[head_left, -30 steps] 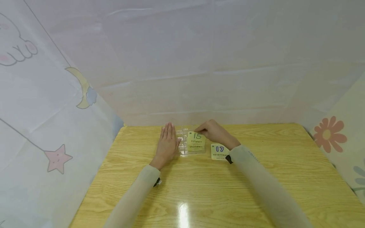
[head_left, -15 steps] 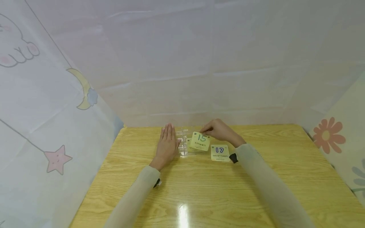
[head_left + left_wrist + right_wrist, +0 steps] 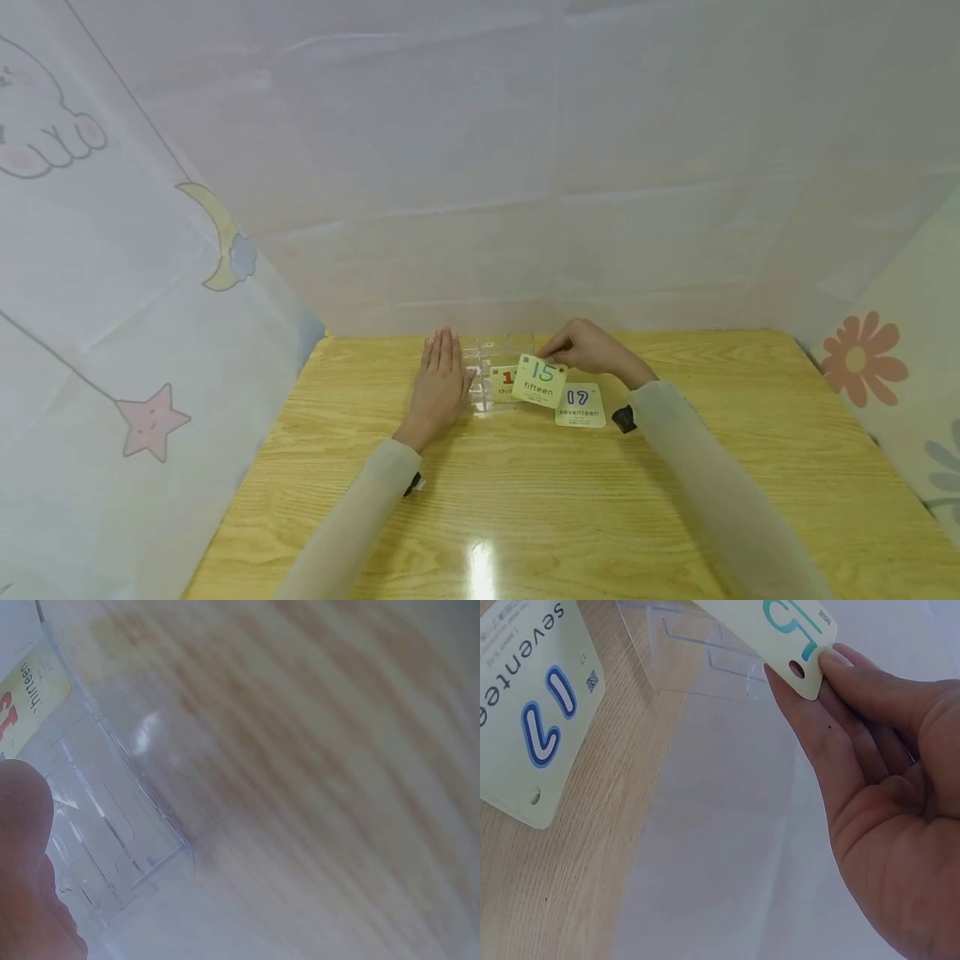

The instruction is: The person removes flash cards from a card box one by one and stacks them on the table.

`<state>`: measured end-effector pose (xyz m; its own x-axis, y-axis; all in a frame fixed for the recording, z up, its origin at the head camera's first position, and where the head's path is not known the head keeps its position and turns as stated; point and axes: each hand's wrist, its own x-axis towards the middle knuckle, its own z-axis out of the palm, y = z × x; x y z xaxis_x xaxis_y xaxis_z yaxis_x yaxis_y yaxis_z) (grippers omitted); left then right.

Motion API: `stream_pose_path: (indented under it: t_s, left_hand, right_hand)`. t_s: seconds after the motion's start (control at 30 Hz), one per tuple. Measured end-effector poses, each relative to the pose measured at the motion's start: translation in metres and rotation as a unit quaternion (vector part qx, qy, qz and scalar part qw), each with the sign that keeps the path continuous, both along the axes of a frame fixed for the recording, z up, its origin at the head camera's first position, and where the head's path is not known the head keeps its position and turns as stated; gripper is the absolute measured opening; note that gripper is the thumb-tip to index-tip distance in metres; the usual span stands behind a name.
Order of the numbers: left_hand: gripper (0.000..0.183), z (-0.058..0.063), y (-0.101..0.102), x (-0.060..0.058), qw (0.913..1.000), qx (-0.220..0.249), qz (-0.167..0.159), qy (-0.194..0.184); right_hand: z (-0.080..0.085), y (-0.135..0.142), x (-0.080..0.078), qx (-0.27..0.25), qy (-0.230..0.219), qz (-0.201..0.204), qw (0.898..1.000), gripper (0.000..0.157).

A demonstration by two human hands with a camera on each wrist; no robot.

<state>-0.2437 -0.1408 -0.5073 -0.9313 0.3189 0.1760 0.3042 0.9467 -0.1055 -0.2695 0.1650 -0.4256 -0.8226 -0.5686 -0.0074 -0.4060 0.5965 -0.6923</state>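
My right hand (image 3: pixel 591 347) pinches a number card marked "15 fifteen" (image 3: pixel 540 382) by its upper right corner, between thumb and fingers. The fifteen card tilts in the air, overlapping a "thirteen" card (image 3: pixel 502 386) in the head view. That thirteen card lies in a clear plastic divided holder (image 3: pixel 512 343), whose compartments show in the left wrist view. With its fingers straight, my left hand (image 3: pixel 438 387) lies flat at the holder's left side and covers part of it. A "17 seventeen" card (image 3: pixel 582 408) rests on the table, right of the holder; the right wrist view shows its punched hole.
The wooden table (image 3: pixel 480 492) has its far edge against a pale hanging sheet (image 3: pixel 480 208). The holder stands near that far edge. Printed sheets also hang at the left and right sides.
My right hand has lifted the fifteen card off the thirteen card and moved it right and slightly nearer. More of the thirteen card shows. My left hand stays in place.
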Motion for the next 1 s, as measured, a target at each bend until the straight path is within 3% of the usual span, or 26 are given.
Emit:
stream_pose_path:
  t_s: [0.67,1.0]
  left_hand:
    - [0.076,-0.007,0.001,-0.003,0.9998,-0.01,0.0,0.017]
    - [0.076,-0.006,0.001,-0.004,0.9998,-0.001,-0.003,0.022]
  right_hand:
    - [-0.012,0.021,-0.005,0.008,-0.023,0.015,1.0,0.022]
    - [-0.02,0.035,-0.009,0.008,-0.047,-0.002,0.999,0.023]
